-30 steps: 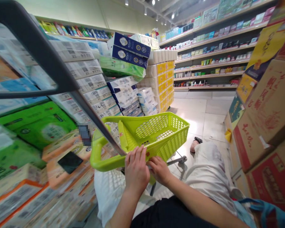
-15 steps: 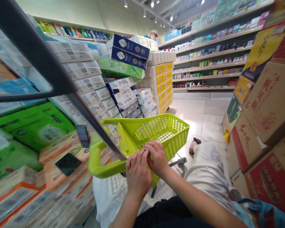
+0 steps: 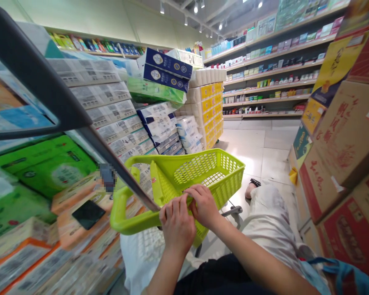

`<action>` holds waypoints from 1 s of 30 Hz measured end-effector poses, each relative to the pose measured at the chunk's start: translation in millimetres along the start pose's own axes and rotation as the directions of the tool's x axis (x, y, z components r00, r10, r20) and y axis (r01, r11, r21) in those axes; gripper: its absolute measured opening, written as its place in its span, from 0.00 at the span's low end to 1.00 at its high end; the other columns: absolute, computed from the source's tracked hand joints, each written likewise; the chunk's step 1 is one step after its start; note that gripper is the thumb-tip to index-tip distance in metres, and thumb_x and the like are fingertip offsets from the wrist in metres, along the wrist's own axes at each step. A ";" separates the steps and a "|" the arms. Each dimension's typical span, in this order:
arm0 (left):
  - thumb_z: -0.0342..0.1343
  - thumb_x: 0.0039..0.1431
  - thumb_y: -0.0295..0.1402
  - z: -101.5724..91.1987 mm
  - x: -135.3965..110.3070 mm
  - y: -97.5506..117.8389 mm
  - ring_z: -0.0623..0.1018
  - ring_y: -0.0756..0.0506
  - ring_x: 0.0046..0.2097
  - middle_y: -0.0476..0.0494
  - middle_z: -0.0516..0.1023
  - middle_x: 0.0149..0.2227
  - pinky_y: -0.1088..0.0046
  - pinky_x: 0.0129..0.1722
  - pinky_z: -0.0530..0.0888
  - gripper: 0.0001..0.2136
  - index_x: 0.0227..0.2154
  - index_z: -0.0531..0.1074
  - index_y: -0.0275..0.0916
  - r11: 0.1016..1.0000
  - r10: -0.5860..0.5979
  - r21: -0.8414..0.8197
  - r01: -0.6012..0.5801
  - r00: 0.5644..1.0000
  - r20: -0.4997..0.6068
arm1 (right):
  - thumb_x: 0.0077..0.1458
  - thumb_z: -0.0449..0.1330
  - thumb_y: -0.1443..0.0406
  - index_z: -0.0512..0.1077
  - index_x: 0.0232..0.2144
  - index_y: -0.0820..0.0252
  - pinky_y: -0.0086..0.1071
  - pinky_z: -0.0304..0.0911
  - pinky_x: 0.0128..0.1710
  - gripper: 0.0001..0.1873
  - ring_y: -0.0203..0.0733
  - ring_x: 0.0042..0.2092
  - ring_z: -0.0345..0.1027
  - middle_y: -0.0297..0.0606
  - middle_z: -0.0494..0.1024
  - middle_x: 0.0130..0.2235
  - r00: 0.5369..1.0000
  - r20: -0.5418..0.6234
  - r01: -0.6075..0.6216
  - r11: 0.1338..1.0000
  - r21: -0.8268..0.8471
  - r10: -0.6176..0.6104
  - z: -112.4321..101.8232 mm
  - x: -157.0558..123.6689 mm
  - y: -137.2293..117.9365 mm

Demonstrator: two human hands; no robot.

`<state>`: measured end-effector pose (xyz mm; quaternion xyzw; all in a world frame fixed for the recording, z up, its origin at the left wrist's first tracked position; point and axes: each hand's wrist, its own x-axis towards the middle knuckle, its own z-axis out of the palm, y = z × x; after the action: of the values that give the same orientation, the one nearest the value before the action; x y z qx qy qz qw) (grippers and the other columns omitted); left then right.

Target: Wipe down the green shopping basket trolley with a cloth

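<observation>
A lime-green plastic shopping cart basket (image 3: 224, 184) stands in front of my seated body, tilted in view. My left hand (image 3: 178, 221) curls its fingers over the near rim, close to where a grey metal handle bar (image 3: 119, 172) meets the basket. Beside it, my right hand (image 3: 203, 205) is closed over the same rim, and the two hands almost touch. The fingertips of both are partly hidden behind the rim. No goods show inside the basket. The bar slants up left to a dark grey handle (image 3: 33, 69).
Stacked tissue packs (image 3: 95, 98) rise on the left. A dark phone-like slab (image 3: 88, 214) lies on orange packs. Cardboard cartons (image 3: 347, 135) line the right side. Stocked shelves (image 3: 270, 82) stand behind the tiled floor (image 3: 249, 143). A cart wheel (image 3: 238, 209) is near my leg.
The cart has tipped slightly, its handle end shifting a little left and down in view. Both hands have stayed on the rim.
</observation>
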<state>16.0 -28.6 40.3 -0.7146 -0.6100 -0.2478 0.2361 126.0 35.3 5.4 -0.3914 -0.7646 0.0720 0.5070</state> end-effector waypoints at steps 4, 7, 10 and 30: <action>0.50 0.51 0.23 -3.0 3.4 0.1 0.68 0.38 0.51 0.39 0.74 0.49 0.57 0.54 0.57 0.24 0.53 0.68 0.38 0.997 -0.001 0.074 -0.002 0.999 0.038 | 0.47 0.52 0.76 0.73 0.42 0.59 0.40 0.58 0.54 0.21 0.46 0.49 0.61 0.42 0.73 0.42 0.996 -0.055 -0.067 0.994 -0.084 0.063 -3.0 -2.9 21.4; 0.50 0.51 0.24 -3.2 8.1 1.3 0.68 0.37 0.52 0.38 0.74 0.49 0.56 0.53 0.58 0.21 0.50 0.69 0.37 0.994 -0.003 0.107 -0.005 0.997 0.071 | 0.46 0.52 0.76 0.73 0.42 0.59 0.41 0.57 0.54 0.21 0.46 0.49 0.61 0.42 0.74 0.42 0.989 -0.070 -0.136 0.979 -0.149 0.127 -2.7 -1.9 24.9; 0.51 0.51 0.25 -0.3 13.2 1.3 0.68 0.37 0.50 0.36 0.74 0.46 0.57 0.53 0.59 0.19 0.47 0.70 0.34 0.993 0.004 0.118 -0.017 0.994 0.107 | 0.48 0.53 0.76 0.73 0.44 0.58 0.40 0.57 0.54 0.21 0.45 0.49 0.62 0.41 0.75 0.44 0.995 -0.004 -0.101 0.984 -0.147 0.101 2.4 3.8 9.8; 0.49 0.55 0.27 4.5 22.8 -3.2 0.69 0.38 0.45 0.37 0.72 0.40 0.57 0.51 0.60 0.15 0.46 0.69 0.34 0.991 0.055 0.109 -0.072 0.986 0.156 | 0.52 0.52 0.75 0.71 0.48 0.59 0.39 0.58 0.54 0.22 0.44 0.50 0.63 0.41 0.75 0.48 0.995 0.068 -0.064 0.995 -0.073 0.069 7.7 12.0 -0.2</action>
<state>16.2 -8.1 51.6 -0.7358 -0.6164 -0.1495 0.2371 117.4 45.5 10.5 -0.4318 -0.7705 0.0755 0.4628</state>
